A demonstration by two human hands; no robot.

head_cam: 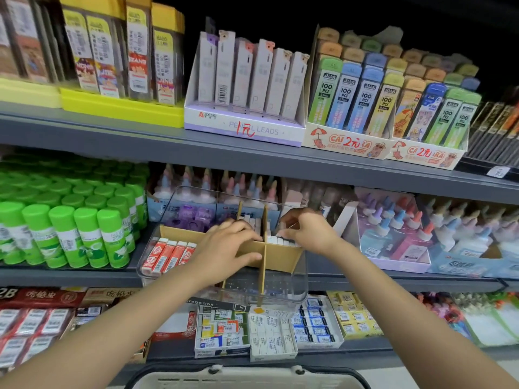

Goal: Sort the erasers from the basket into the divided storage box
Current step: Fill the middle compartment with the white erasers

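Observation:
A clear plastic storage box (289, 290) with tan cardboard dividers (276, 255) stands on the middle shelf. Its left compartment holds a row of red-and-white erasers (168, 254). White erasers (280, 240) stand in a row in the right compartment. My left hand (227, 248) rests on the middle divider, fingers curled over its edge. My right hand (306, 230) pinches the white erasers in the right compartment. The rim of a white basket (247, 379) shows at the bottom edge; its contents are hidden.
Green glue sticks (70, 234) crowd the shelf left of the box, and glue bottles (407, 234) stand to its right. Boxed erasers (269, 327) fill the shelf below. Pencil-lead displays (351, 108) line the shelf above.

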